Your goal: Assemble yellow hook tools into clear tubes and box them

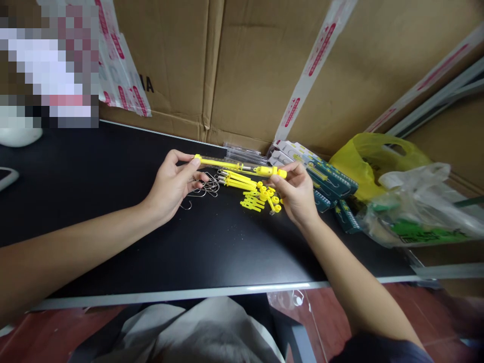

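Observation:
My left hand pinches the left end of a clear-tubed spring scale with a yellow rod, yellow end pieces and a metal part inside. My right hand has its fingers closed round the yellow cap at the other end. The scale lies nearly level, held above the black table. Just below it are several yellow rods with metal tips, small yellow caps and flat yellow pieces. Beside my left fingers lies a heap of metal hooks.
Clear tubes lie at the table's back edge. Printed boxes are stacked right of my right hand, beside a yellow bag and a clear plastic bag. Large cardboard stands behind the black table.

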### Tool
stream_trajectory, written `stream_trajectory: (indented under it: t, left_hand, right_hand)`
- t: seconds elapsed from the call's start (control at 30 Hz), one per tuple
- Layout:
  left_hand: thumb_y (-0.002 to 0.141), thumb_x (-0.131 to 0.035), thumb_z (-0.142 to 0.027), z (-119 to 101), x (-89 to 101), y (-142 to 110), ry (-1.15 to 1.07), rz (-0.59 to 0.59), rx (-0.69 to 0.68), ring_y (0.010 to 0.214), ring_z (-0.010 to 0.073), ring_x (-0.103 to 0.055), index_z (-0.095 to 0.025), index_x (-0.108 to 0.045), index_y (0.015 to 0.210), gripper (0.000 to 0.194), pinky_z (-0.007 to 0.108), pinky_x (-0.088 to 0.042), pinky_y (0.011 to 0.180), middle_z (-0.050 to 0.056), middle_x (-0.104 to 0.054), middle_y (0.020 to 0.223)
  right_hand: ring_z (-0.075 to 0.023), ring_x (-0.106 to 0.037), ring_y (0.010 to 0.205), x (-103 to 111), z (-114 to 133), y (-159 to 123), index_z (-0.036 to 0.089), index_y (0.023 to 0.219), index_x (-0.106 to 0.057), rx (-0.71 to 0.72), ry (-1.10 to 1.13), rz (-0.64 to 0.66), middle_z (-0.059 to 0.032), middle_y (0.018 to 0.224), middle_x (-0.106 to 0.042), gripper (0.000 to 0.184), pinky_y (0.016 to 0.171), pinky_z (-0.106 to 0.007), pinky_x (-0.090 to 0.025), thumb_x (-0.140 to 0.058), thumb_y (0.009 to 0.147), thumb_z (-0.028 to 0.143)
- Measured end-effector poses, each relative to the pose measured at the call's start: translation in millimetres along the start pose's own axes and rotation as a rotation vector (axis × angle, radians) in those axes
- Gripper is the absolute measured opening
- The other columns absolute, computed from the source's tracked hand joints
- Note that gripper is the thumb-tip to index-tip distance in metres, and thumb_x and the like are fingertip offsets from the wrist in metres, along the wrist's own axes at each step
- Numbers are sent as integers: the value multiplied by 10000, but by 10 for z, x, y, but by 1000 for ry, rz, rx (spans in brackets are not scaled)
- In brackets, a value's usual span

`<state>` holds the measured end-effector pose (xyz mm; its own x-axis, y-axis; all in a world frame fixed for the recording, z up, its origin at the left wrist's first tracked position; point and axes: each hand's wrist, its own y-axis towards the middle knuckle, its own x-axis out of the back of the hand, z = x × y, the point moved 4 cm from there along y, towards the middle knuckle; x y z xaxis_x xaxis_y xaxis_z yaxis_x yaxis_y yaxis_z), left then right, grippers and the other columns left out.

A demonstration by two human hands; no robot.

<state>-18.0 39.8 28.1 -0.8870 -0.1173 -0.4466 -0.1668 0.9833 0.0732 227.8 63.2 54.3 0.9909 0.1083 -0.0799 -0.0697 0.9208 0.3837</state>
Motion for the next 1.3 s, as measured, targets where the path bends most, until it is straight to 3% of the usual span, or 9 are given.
stream_trajectory:
  t: [0.17, 0.33, 0.5, 0.7, 0.97, 1.13, 1.3]
  left_hand:
    - [893, -557, -86, 12, 9, 14, -6, 0, -4, 563, 70, -641, -182, -465, 841, 143, 142, -493, 493, -24, -636, 712]
    - [897, -552, -89, 16, 9, 15, -4, 6, -1, 559, 70, -636, -185, -457, 839, 147, 141, -484, 485, -23, -639, 707]
    - [898, -546, -81, 10, 11, 18, 2, -2, 5, 559, 67, -636, -183, -455, 841, 148, 137, -479, 480, -28, -630, 711]
    - [890, -560, -92, 7, 16, 30, 13, 9, -8, 563, 68, -636, -184, -461, 840, 144, 137, -478, 479, -23, -632, 719]
    - [880, -569, -94, 21, 36, 59, 22, 25, -1, 574, 68, -634, -182, -460, 834, 148, 135, -479, 490, -16, -639, 731]
    - [876, -590, -134, 48, 48, 75, 10, 43, 30, 578, 63, -628, -180, -470, 838, 134, 137, -483, 502, 11, -662, 792]
    - [861, -619, -159, 47, 53, 79, 11, 61, 22, 570, 59, -616, -184, -468, 841, 154, 139, -477, 508, 16, -668, 800]
  right_hand:
    - [-65, -625, 640, -32, -47, -19, 205, 710, -490, -101, 98, -15, 61, 786, -619, 421, 712, -248, -616, -884, 589, 290]
    - [-72, -643, 646, -24, -32, -25, 221, 740, -447, -70, 74, -19, 76, 773, -617, 442, 745, -263, -609, -867, 621, 286]
    - [-84, -653, 654, -3, -27, -16, 242, 862, -518, -71, 68, -39, 66, 767, -631, 417, 721, -247, -598, -860, 624, 278]
    - [-86, -651, 649, 0, -36, -12, 225, 798, -536, -67, 31, -37, 53, 772, -617, 384, 681, -229, -592, -864, 615, 305]
    - [-135, -636, 791, 40, 36, 28, 246, 908, -586, 126, -197, 50, 9, 879, -601, 379, 778, -302, -593, -831, 667, 407]
    - [-135, -631, 759, 32, 129, 11, 247, 834, -569, 176, -269, 73, 16, 820, -590, 362, 686, -258, -571, -839, 658, 412]
    - [-153, -639, 887, 30, 181, -3, 243, 967, -643, 220, -369, 146, -20, 981, -646, 323, 743, -267, -568, -791, 727, 402]
